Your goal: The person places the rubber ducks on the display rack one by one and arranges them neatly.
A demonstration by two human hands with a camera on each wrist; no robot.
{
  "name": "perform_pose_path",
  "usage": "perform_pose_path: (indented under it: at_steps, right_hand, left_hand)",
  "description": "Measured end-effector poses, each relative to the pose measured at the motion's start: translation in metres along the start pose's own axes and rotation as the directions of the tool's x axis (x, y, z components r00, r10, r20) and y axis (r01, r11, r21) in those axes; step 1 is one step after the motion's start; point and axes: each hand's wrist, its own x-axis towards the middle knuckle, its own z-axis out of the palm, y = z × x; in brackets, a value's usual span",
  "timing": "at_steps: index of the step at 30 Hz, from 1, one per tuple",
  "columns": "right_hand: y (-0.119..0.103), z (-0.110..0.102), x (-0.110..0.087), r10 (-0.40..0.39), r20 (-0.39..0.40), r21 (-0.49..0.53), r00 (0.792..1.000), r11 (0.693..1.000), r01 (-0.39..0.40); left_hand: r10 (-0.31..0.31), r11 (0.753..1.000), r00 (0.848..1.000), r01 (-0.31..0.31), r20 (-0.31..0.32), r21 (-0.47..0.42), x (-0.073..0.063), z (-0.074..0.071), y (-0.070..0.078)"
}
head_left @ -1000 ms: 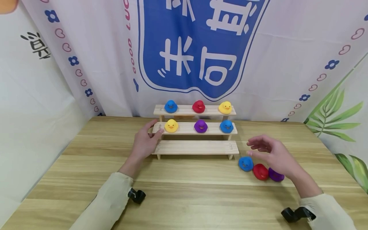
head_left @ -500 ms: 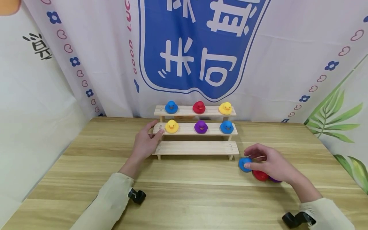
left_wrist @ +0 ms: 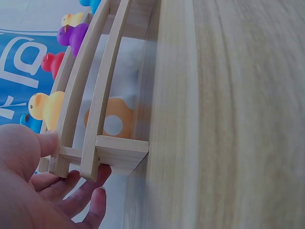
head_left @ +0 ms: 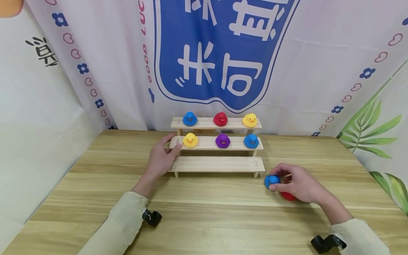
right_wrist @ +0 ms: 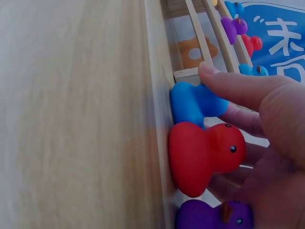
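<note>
My left hand (head_left: 160,157) holds the left end of a three-tier wooden display stand (head_left: 218,164), thumb at the middle tier's edge and fingers beneath, as the left wrist view shows. On the right, my right hand (head_left: 301,186) pinches a blue rubber duck (head_left: 271,181) by the head between thumb and fingers, its base low at the tabletop. Behind it sits a red rubber duck (right_wrist: 188,155), partly under the palm in the head view. A purple rubber duck (right_wrist: 198,218) stands nearest the right wrist camera; the hand hides it in the head view.
Blue, red and yellow ducks line the top tier (head_left: 205,123). Yellow (head_left: 190,140), purple (head_left: 222,141) and blue (head_left: 251,141) ducks stand on the middle tier. The lowest tier holds no duck. A printed curtain (head_left: 127,71) hangs behind the wooden table (head_left: 204,219).
My right hand has come down and left over the loose ducks, and its thumb and fingers have closed on the blue duck. The left hand has stayed at the stand.
</note>
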Motion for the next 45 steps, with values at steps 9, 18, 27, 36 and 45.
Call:
perform_pose_path:
  at_steps: [9,18,27,36,45]
  right_hand:
    - [-0.002,0.002,0.002,0.007,-0.013,-0.047,1.0,0.999,-0.008]
    - [-0.003,0.003,0.0,-0.013,-0.046,-0.067,0.999,0.998,0.01]
    - [-0.003,-0.001,-0.001,-0.022,-0.122,-0.089,0.992,0.996,0.011]
    - [-0.011,-0.008,-0.003,-0.079,-0.207,-0.075,0.975,0.995,0.065]
    - [-0.018,-0.004,0.002,-0.186,-0.235,0.041,0.954,0.979,0.201]
  left_hand:
    - [-0.004,1.0,1.0,0.004,-0.001,0.003,0.0,-0.002,0.0]
    - [-0.009,1.0,1.0,0.009,0.005,-0.001,0.0,-0.001,0.001]
    - [-0.008,1.0,1.0,0.008,0.007,-0.008,-0.001,-0.001,0.001]
    - [-0.021,1.0,1.0,0.021,0.013,0.001,0.001,0.0,0.0]
    - [-0.009,1.0,1.0,0.009,0.013,-0.004,-0.001,-0.001,0.002]
